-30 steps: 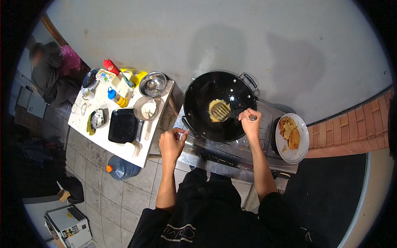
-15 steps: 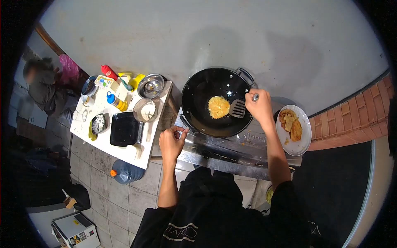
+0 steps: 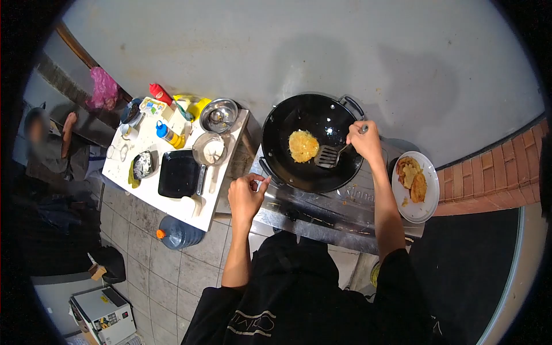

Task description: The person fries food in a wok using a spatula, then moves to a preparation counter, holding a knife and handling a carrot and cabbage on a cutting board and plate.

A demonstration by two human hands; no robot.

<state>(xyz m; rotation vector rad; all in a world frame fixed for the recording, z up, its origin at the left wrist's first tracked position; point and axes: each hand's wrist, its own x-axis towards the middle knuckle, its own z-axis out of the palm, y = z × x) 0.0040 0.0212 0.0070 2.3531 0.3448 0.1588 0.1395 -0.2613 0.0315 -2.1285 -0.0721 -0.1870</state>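
My right hand (image 3: 363, 140) is closed round the handle of a slotted spatula (image 3: 328, 156), over the right side of a black wok (image 3: 287, 175). The spatula's head lies in the wok, its tip at the right edge of a golden fried patty (image 3: 303, 146). My left hand (image 3: 248, 191) is beside the wok's lower left handle, thumb and fingers curled towards each other with a gap; I see nothing held in it. The wok stands on a metal stove (image 3: 310, 213).
Right of the stove, a white plate (image 3: 426, 206) holds fried pieces. A white table (image 3: 146, 187) on the left bears a black tray (image 3: 177, 174), steel bowl (image 3: 219, 115), glass bowl and bottles. A water jug (image 3: 180, 232) stands on the floor. Another person (image 3: 49, 144) is far left.
The spatula came off the patty to its right, leaving the patty uncovered, then moved back against its edge. My left hand stays by the wok handle. The other person has shifted, an arm now showing.
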